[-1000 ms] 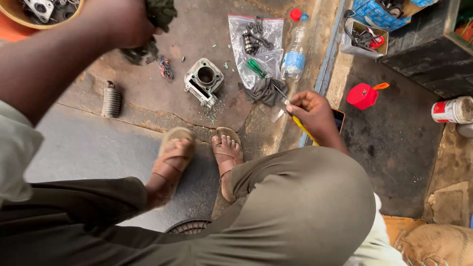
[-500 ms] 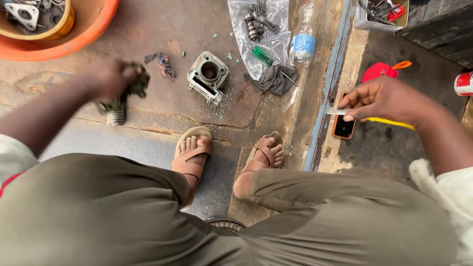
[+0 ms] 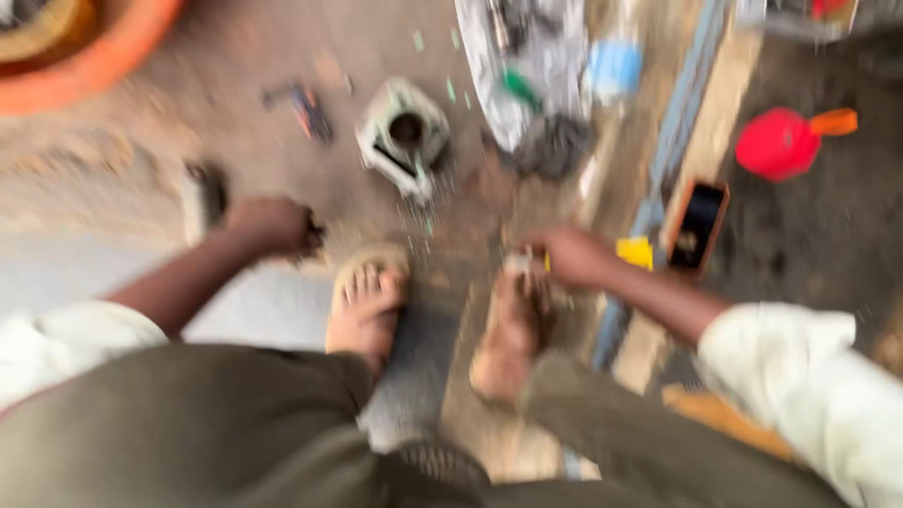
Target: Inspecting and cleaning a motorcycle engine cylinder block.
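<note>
Bare floor (image 3: 235,56) lies open ahead of the left hand (image 3: 273,226); the metal cylinder block (image 3: 404,136) and plastic bag (image 3: 527,66) crowd the space ahead between both hands.

Pretty blurry shot, but here's how stuff sits. Engine cylinder (image 3: 404,136) is on the ground straight ahead of the feet, between both hands. Left hand (image 3: 271,226) is down near the left foot (image 3: 365,306), with a spring (image 3: 202,198) just to its left. Right hand (image 3: 574,256) hovers over the right foot (image 3: 513,325). Phone (image 3: 698,226) lies right of that hand, funnel (image 3: 781,143) further right and beyond, basin (image 3: 85,47) far left, plastic bag (image 3: 527,66) behind the cylinder
</note>
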